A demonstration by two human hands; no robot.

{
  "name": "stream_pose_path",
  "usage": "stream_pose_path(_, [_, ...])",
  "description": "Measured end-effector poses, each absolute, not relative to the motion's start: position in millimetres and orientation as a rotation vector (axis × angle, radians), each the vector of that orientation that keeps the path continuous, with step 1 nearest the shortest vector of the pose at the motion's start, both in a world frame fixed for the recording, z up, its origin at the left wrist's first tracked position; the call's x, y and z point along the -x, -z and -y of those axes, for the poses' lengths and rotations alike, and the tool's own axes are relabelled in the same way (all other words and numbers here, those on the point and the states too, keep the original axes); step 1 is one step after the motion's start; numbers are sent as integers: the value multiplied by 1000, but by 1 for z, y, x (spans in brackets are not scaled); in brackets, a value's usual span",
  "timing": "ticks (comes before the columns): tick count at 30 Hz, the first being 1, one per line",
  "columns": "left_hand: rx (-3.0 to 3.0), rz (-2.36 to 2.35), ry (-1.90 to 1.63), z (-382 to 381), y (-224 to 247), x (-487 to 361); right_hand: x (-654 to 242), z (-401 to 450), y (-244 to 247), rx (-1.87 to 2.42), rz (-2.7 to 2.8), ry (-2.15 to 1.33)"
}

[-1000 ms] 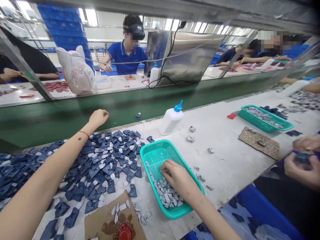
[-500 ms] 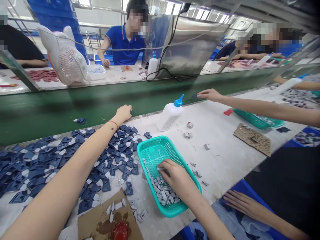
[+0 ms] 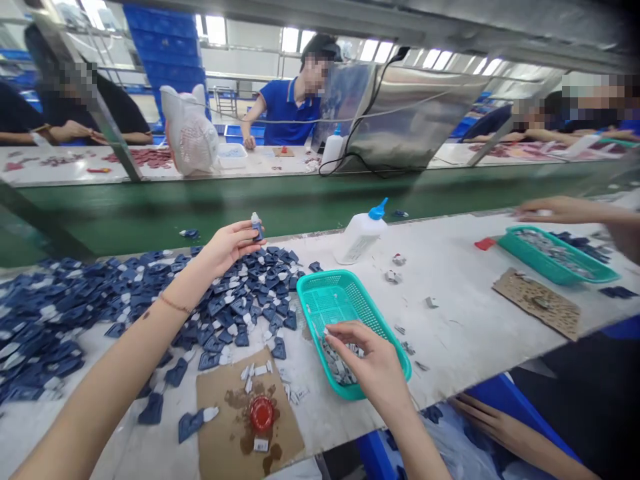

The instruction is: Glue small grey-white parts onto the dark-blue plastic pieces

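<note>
My left hand (image 3: 231, 245), raised at the edge of the green belt, pinches a dark blue piece with a pale tip (image 3: 257, 228) between thumb and fingers. Below it spreads a pile of similar dark blue pieces with pale tabs (image 3: 250, 290). My right hand (image 3: 373, 360) is over a turquoise basket (image 3: 367, 303), its thumb and index finger closed on a small white piece (image 3: 327, 331). Many small pale grey pieces (image 3: 340, 370) lie in the basket's near half, partly hidden by that hand. A red round cap (image 3: 261, 412) sits on wet-stained cardboard (image 3: 220, 420) near me.
Behind the basket stands a white bottle with a blue nozzle (image 3: 359, 239). The green belt (image 3: 295, 208) runs along the far side, carrying a few blue pieces. At right, a co-worker's hand (image 3: 565, 208) is above another turquoise basket (image 3: 525, 257); a second hand (image 3: 495, 420) rests over a blue crate.
My left hand has lifted off the belt edge and turned, showing the blue piece. My right hand has come up slightly with a white piece. The co-worker's hand has drawn back from the belt.
</note>
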State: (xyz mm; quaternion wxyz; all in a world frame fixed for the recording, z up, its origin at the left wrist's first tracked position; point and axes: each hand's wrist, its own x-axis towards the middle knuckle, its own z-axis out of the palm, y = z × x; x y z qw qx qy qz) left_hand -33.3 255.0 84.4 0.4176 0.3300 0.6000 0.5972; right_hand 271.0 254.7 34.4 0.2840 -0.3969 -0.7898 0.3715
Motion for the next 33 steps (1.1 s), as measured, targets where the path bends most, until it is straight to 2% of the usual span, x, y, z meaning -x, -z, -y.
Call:
stream_pose_path(7, [-352, -1191, -1669, -92, -70, -3, -254, -190, -33, 947, 2151, -1176])
stream_pose_path(13, [-201, -1263, -1652, -14, -26, -48, -242, -147, -31, 837, 2330, -1160])
stream_pose_path(22, [-252, -1223, -1627, 18, 4, -94, -221, -138, -31, 829, 2629, -865])
stream_pose_path(33, [-370, -1205, -1591, 15, 11, -98, -216, -135, -34, 862, 2680, -834])
